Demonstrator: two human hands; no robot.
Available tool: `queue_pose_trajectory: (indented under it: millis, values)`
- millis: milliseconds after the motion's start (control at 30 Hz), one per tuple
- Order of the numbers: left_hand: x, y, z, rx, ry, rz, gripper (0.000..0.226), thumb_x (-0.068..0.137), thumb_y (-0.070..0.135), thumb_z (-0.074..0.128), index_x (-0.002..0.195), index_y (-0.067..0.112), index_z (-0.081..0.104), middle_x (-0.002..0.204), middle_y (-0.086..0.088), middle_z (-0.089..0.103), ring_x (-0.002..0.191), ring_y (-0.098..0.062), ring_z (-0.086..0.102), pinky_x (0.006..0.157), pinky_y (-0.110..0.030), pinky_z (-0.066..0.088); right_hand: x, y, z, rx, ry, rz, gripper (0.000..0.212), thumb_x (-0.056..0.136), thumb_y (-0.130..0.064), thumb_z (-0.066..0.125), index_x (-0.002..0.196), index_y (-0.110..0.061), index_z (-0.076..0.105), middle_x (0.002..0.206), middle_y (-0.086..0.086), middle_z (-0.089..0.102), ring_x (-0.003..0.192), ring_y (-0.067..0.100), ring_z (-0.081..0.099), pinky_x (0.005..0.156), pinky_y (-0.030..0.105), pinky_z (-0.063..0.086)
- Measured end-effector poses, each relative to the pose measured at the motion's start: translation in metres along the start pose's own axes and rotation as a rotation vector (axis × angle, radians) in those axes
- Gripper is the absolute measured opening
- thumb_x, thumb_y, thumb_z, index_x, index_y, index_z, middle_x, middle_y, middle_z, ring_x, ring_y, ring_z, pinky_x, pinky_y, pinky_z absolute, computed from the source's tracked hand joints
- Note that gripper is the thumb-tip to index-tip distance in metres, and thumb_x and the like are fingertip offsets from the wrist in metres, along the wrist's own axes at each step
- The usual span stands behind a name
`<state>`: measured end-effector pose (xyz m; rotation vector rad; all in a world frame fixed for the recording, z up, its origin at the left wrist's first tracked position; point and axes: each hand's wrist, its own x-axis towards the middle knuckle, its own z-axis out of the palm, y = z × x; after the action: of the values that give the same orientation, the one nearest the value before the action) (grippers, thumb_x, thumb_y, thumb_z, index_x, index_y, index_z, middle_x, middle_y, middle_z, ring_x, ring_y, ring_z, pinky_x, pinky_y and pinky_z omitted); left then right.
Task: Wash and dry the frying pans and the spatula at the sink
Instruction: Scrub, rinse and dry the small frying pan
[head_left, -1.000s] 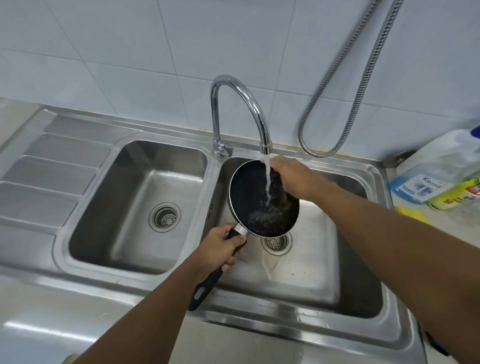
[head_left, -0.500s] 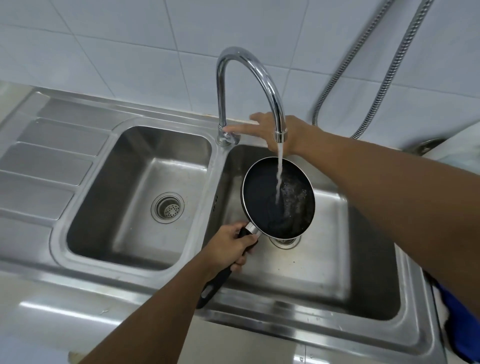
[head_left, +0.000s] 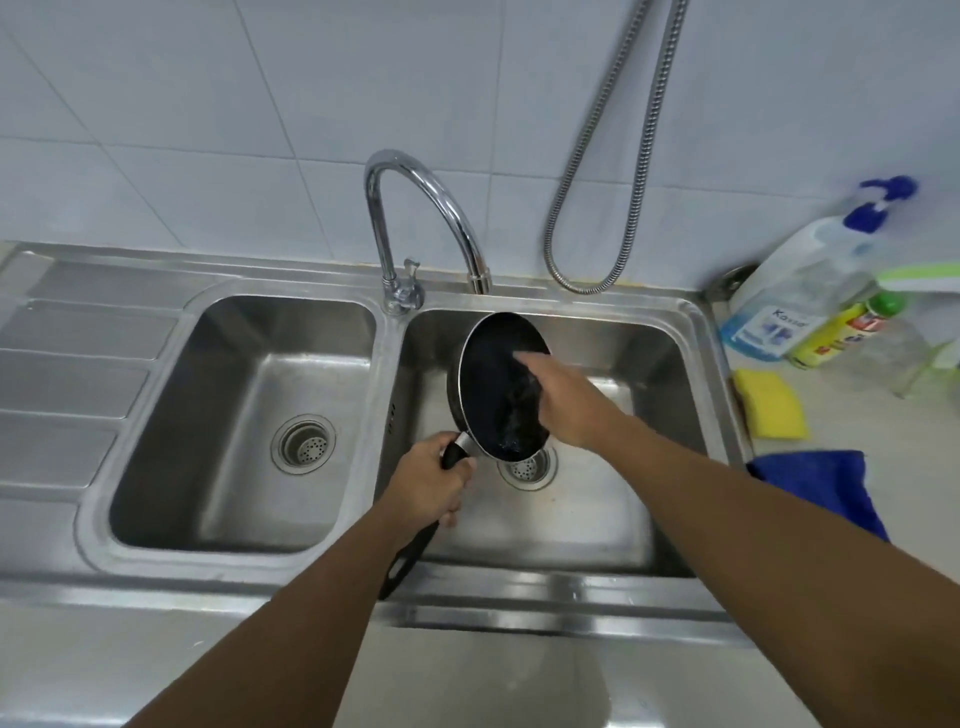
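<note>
My left hand (head_left: 434, 486) is wrapped fully round the black handle (head_left: 453, 456), just behind its metal collar. The pan (head_left: 493, 374) is held tilted over the right basin (head_left: 649, 374), with its open face turned up toward me and its lower rim above the drain (head_left: 525, 467). My right hand (head_left: 569, 402) reaches into the pan with its fingers extended against the dark inner surface. It holds nothing, and the fingertips are blurred. The tap (head_left: 452, 213) ends just behind the pan's far rim. On the counter to the right lie a yellow sponge (head_left: 771, 405) and a blue cloth (head_left: 821, 491), and a bottle (head_left: 800, 291) stands behind them.
</note>
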<state>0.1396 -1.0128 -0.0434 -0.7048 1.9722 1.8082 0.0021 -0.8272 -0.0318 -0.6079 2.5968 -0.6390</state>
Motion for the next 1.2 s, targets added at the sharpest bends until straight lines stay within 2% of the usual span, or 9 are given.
queue_pose_trajectory:
  millis: [133,367,567,700,833,933,1000,1100,1200]
  values:
    - [-0.004,0.008,0.009,0.151,0.079,0.046,0.030,0.099,0.012,0.061,0.126,0.024,0.062,0.094,-0.013,0.065,0.048,-0.014,0.051,0.043,-0.024,0.045,-0.059,0.028,0.014,-0.032,-0.279,0.078,0.069,0.091,0.005,0.051,0.154,-0.018,0.037,0.151,0.013,0.049,0.131,0.035,0.053,0.108,0.040,0.044]
    - [-0.023,0.037,0.037,0.244,0.183,0.143,0.022,0.100,0.012,0.059,0.118,0.023,0.055,0.089,-0.009,0.059,0.063,-0.020,0.052,0.043,-0.025,0.044,-0.112,0.080,-0.001,-0.082,-0.184,0.194,0.072,0.091,0.010,0.046,0.154,-0.025,0.040,0.161,0.001,0.037,0.145,0.020,0.038,0.118,0.031,0.035]
    - [-0.036,0.052,0.067,0.396,0.235,0.275,0.033,0.100,0.001,0.053,0.121,0.020,0.038,0.112,-0.014,0.057,0.093,-0.028,0.061,0.075,-0.041,0.050,-0.131,0.096,-0.005,0.071,-0.350,0.161,0.078,0.089,0.013,0.043,0.143,-0.042,0.049,0.163,-0.001,0.030,0.148,0.019,0.032,0.116,0.027,0.035]
    - [-0.041,0.063,0.084,0.337,0.195,0.277,0.026,0.104,0.008,0.051,0.120,0.019,0.035,0.099,-0.006,0.054,0.077,-0.016,0.054,0.062,-0.032,0.046,-0.149,0.112,-0.012,0.137,-0.165,0.156,0.066,0.087,0.006,0.057,0.142,-0.030,0.054,0.160,-0.003,0.033,0.148,0.018,0.031,0.113,0.022,0.031]
    - [-0.044,0.061,0.103,0.082,0.097,0.122,0.020,0.107,0.025,0.050,0.124,0.021,0.041,0.089,-0.006,0.053,0.056,-0.011,0.043,0.042,-0.025,0.037,-0.175,0.143,-0.019,-0.281,0.352,0.413,0.062,0.088,-0.015,0.065,0.146,-0.019,0.043,0.159,0.014,0.028,0.142,0.037,0.033,0.116,0.047,0.032]
    - [-0.046,0.057,0.117,-0.097,0.064,0.065,0.018,0.108,0.031,0.050,0.109,0.013,0.049,0.083,-0.007,0.051,0.043,-0.006,0.036,0.039,-0.022,0.030,-0.202,0.169,-0.010,-0.360,0.261,0.823,0.073,0.101,-0.044,0.043,0.160,-0.018,0.008,0.167,0.021,0.007,0.150,0.049,0.009,0.118,0.065,0.009]
    - [-0.046,0.054,0.121,-0.142,0.044,0.045,0.024,0.108,0.034,0.050,0.103,0.011,0.047,0.077,-0.005,0.049,0.040,-0.006,0.034,0.038,-0.022,0.029,-0.213,0.181,0.003,-0.371,0.173,0.864,0.073,0.104,-0.054,0.029,0.161,-0.021,-0.002,0.167,0.019,0.009,0.150,0.047,0.016,0.116,0.064,0.021]
    - [-0.047,0.051,0.119,-0.140,-0.001,0.022,0.025,0.108,0.036,0.050,0.103,0.011,0.048,0.076,-0.004,0.050,0.043,-0.007,0.031,0.038,-0.022,0.029,-0.211,0.178,0.003,-0.318,0.360,0.736,0.062,0.100,-0.032,0.055,0.152,-0.017,0.026,0.141,0.022,0.041,0.122,0.042,0.048,0.097,0.049,0.046]
    - [-0.052,0.050,0.120,-0.115,-0.036,0.018,0.026,0.107,0.039,0.050,0.104,0.013,0.048,0.075,-0.003,0.050,0.044,-0.008,0.030,0.039,-0.022,0.028,-0.192,0.158,-0.008,0.077,0.610,0.541,0.046,0.099,-0.010,0.052,0.144,-0.011,0.041,0.124,0.023,0.050,0.101,0.041,0.054,0.083,0.048,0.047]
